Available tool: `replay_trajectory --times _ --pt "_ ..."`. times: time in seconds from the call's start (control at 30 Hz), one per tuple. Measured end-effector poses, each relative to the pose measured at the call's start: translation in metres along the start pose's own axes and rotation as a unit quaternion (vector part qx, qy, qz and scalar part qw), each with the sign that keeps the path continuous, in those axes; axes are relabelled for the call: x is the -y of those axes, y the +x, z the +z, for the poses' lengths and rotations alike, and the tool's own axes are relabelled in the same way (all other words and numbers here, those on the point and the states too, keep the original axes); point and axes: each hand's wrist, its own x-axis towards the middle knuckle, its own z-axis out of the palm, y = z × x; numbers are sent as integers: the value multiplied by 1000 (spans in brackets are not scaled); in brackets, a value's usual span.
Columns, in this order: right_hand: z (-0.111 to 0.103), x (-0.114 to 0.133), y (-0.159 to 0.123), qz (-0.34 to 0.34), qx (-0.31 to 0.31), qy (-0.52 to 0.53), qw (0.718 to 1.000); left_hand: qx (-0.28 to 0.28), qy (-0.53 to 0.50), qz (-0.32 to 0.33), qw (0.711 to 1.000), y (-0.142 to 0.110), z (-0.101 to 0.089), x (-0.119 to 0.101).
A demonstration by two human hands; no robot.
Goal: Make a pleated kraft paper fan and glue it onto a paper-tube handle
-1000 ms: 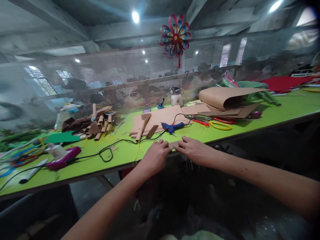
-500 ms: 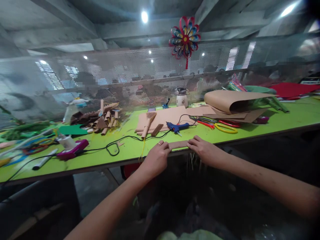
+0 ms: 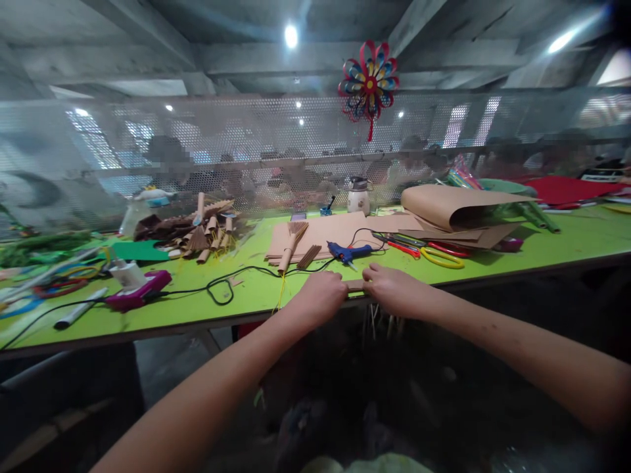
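A strip of brown paper lies at the table's front edge, with one end in each hand. My left hand is closed on its left end, and my right hand pinches the right end; only a short stretch shows between them. Just behind the strip is a blue glue gun with a black cord. To its left lie a small pleated brown paper piece and a rolled paper piece with a fanned top and yellow string, both on or beside stacked brown sheets.
Yellow-handled scissors and other tools lie right of the glue gun, before a curled brown sheet. Finished-looking paper pieces are heaped at left. A purple power strip feeds the cord across the green table.
My hands have come closer together, the left one moving right and rolling over, so less of the strip shows between them. The view has shifted slightly.
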Motion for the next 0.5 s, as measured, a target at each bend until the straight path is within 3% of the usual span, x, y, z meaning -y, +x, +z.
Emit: replay_trajectory --times 0.1,0.3,0.5 --pt "1 1 13 -29 8 1 1000 11 -3 27 1000 12 2 -3" --pt "5 1 21 -16 -17 35 999 0 -16 25 1000 11 3 -2" --pt "-5 -12 14 18 -66 118 991 -10 -65 32 997 7 -17 16"
